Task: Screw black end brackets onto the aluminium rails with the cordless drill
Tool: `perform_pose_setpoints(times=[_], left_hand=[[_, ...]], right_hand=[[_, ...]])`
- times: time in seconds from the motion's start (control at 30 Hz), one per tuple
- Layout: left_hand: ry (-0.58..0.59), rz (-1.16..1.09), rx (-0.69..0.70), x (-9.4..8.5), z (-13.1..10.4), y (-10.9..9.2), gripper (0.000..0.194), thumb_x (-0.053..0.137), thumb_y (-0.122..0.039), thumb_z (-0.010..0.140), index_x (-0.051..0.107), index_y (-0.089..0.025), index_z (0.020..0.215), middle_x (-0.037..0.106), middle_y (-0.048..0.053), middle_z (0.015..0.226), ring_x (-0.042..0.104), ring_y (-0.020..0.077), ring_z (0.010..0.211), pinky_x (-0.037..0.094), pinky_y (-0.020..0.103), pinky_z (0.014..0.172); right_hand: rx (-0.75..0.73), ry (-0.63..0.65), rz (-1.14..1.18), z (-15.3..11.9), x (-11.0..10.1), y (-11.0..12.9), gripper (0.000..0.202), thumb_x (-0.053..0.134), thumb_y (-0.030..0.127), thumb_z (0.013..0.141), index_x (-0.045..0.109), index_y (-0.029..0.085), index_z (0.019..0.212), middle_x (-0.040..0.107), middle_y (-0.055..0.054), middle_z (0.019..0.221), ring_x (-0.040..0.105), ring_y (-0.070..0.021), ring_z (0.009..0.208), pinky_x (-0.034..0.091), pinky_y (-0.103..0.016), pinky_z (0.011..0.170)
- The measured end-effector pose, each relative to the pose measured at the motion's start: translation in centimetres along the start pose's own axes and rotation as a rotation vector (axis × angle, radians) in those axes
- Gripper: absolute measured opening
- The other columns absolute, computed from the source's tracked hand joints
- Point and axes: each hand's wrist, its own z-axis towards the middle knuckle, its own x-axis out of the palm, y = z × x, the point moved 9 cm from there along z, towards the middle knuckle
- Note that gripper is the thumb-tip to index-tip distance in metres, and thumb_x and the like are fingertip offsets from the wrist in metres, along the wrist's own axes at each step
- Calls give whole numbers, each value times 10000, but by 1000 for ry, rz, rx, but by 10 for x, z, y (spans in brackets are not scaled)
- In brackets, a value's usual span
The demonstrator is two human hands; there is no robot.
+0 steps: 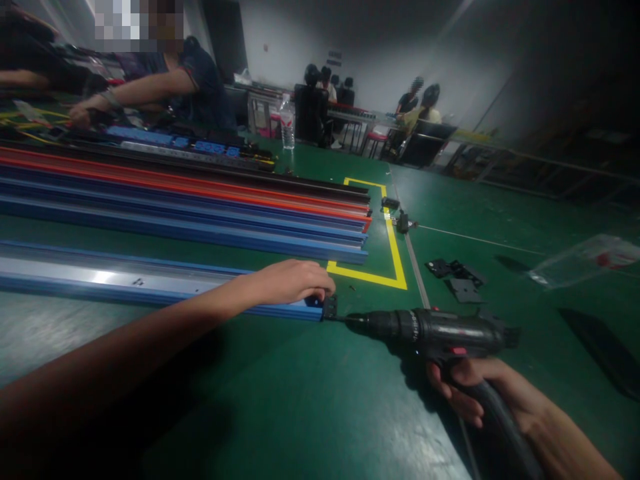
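Observation:
A long blue rail with a silver channel (pixel 165 280) lies across the green table, and a small black end piece (pixel 329 307) sits at its right end. My left hand (pixel 295 281) rests over that end, its fingers curled down on the rail beside the black piece. My right hand (pixel 465 390) is wrapped round the handle of a black power drill (pixel 425 332). The drill lies level and points left; its thin bit meets the outer face of the black end piece.
Several blue, red and black rails (pixel 200 200) lie beyond. Yellow tape (pixel 395 253) marks the table. Black plates (pixel 465 290), small black parts (pixel 403 221), a clear bottle lying down (pixel 585 261) and a dark flat object (pixel 600 350) are at the right. A person (pixel 200 87) works across the table, near an upright bottle (pixel 287 123).

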Motion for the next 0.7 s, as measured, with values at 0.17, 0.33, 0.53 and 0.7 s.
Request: perform_pose_setpoints(times=[0.17, 0.33, 0.53, 0.7], left_hand=[[-4, -2, 8, 0, 1, 0, 168, 509, -183, 997, 666, -235, 1029, 703, 17, 1010, 617, 177, 954, 424, 281, 783], [-16, 3, 27, 0, 1, 0, 161, 511, -193, 1000, 661, -241, 1031, 705, 13, 1005, 612, 178, 952, 423, 281, 791], [-7, -12, 3, 0, 1, 1, 165, 510, -186, 998, 660, -240, 1037, 704, 15, 1036, 617, 180, 975, 424, 283, 792], [18, -3, -24, 2, 1, 4, 161, 502, -204, 1007, 647, -246, 1061, 699, 13, 1049, 617, 180, 988, 428, 281, 794]], right_hand=[[0, 26, 33, 0, 5, 1, 233, 696, 217, 748, 780, 71, 910, 702, -104, 789, 534, -55, 438, 497, -164, 434], [-21, 59, 34, 2, 7, 2, 269, 673, 208, 751, 778, 62, 950, 724, -125, 813, 552, -61, 453, 511, -167, 447], [-7, 89, 22, 1, 9, 1, 394, 623, 221, 744, 756, 35, 1065, 747, -213, 952, 612, -90, 509, 540, -182, 485], [18, 102, 46, 1, 7, -2, 446, 627, 220, 740, 741, 48, 1135, 749, -234, 1019, 654, -108, 541, 561, -190, 513]])
